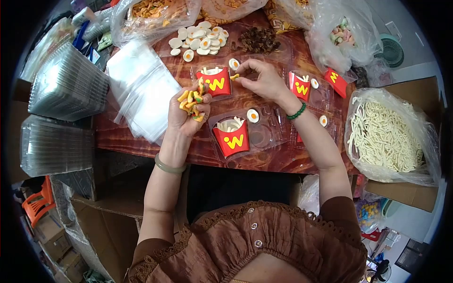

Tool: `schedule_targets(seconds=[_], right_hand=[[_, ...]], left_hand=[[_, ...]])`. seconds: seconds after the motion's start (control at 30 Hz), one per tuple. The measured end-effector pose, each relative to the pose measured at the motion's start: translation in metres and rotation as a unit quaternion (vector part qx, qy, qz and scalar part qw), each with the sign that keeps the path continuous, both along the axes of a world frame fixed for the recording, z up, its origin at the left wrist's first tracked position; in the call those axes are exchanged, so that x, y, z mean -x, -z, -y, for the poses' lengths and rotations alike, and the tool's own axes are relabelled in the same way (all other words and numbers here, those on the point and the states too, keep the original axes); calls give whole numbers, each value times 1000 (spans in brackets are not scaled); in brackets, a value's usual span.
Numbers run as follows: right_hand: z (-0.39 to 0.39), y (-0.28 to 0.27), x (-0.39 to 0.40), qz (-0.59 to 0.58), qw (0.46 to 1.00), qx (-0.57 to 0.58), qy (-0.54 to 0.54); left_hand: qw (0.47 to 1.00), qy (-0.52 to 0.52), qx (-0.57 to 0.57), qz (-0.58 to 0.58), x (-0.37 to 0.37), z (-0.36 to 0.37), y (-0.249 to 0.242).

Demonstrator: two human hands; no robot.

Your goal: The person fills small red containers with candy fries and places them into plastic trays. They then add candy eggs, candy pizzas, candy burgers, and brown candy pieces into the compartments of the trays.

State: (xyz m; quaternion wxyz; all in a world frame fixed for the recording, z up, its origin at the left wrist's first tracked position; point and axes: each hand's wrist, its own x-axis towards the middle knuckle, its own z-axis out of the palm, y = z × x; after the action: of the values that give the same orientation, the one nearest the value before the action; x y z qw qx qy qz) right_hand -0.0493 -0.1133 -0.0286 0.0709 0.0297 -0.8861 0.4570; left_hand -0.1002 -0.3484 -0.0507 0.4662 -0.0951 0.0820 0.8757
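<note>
My left hand (191, 111) is closed round several small yellow-orange candies (192, 101), some with green and red parts. Between the thumb and fingers of my right hand (252, 80) is one small yellow candy (234, 77), just right of a red carton (214, 81) with a yellow mark and pale sticks inside. An egg-shaped candy (234, 64) lies above my right fingertips. Nearer the table's front edge, another red carton (231, 137) with pale sticks rests in a clear tray (271, 137), beside an egg-shaped candy (253, 115).
Stacked clear trays (68, 80) and plastic bags (141, 89) are at the left. Egg-shaped candies (200, 38) and brown pieces (258, 39) lie at the back. More red cartons (300, 87) and a box with a bag of pale sticks (387, 137) are at the right.
</note>
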Motion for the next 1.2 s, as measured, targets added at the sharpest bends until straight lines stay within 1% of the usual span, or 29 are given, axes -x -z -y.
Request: schedule_targets(seconds=[0.03, 0.13, 0.17, 0.2, 0.23, 0.27, 0.33, 0.37, 0.43, 0.47, 0.53, 0.57, 0.63, 0.67, 0.73, 0.77, 0.83, 0.87, 0.93, 0.97, 1.0, 1.07, 1.1, 1.13, 1.17, 1.2], right_hand=[[2, -2, 0, 43, 998, 32, 16], [0, -4, 3, 61, 996, 64, 28], [-3, -6, 4, 62, 996, 64, 29], [-7, -9, 6, 61, 998, 21, 8], [-11, -10, 9, 59, 998, -21, -12], [-14, -11, 12, 60, 998, -21, -11], [-19, -11, 18, 4, 992, -60, -114], [-18, -14, 19, 4, 992, -60, -114], [-14, -19, 19, -118, 972, -161, -120], [-12, -20, 15, -118, 972, -161, -122], [-8, -21, 8, 3, 989, -146, 1], [-8, -16, 7, 4, 989, -146, 0], [-11, 3, 3, -29, 979, -202, -21], [-11, 7, 2, -29, 979, -202, -21], [-9, 16, 2, -151, 963, -214, -69], [-7, 18, 2, -151, 963, -212, -71], [-4, 21, -1, -182, 968, -163, -62], [1, 14, -3, -184, 967, -162, -66], [12, -11, -9, -63, 996, -62, 19], [15, -16, -6, -88, 994, -57, -2], [22, -25, -5, -87, 995, -56, 0], [37, -39, -4, 48, 999, 6, -21], [41, -37, -3, 2, 999, -18, -46], [41, -35, -3, 2, 999, -18, -46], [41, -34, -3, -24, 998, -32, -53], [42, -33, -2, -50, 996, -46, -61]], left_hand=[[1000, 0, 0, 1, 0, 0, 0], [1000, -3, 0, -3, 0, 0, -5], [1000, 7, -11, 23, 0, 1, -5], [998, 17, -22, 49, 1, 1, -5], [998, 19, -23, 50, 0, 1, -4], [998, 13, -32, 46, 0, 2, -4], [998, 7, -41, 43, 0, 1, -3], [998, 8, -34, 52, 1, 1, -2], [998, 8, -27, 62, 3, 1, 2], [997, 13, -36, 63, 4, 2, 4], [997, 16, -45, 65, 6, 3, 6], [997, 18, -27, 63, 7, 4, 7], [998, 23, -10, 62, 8, 3, 8], [999, 15, 0, 50, 8, 3, 9], [999, 6, 12, 39, 8, 4, 10], [999, 8, 22, 27, 8, 3, 10], [999, 5, 31, 12, 7, 3, 7], [999, 1, 50, 11, 5, 3, 4], [997, -5, 71, -6, -1, 2, -8], [997, -5, 73, -5, -2, -1, -12], [998, 6, 65, -22, -4, -4, -16], [997, 16, 69, -38, -6, -7, -15], [997, 17, 69, -38, -7, -9, -14], [994, 3, 103, -31, -8, -11, -13], [990, -13, 137, -22, -10, -12, -15], [990, -13, 137, -22, -9, -11, -16]])
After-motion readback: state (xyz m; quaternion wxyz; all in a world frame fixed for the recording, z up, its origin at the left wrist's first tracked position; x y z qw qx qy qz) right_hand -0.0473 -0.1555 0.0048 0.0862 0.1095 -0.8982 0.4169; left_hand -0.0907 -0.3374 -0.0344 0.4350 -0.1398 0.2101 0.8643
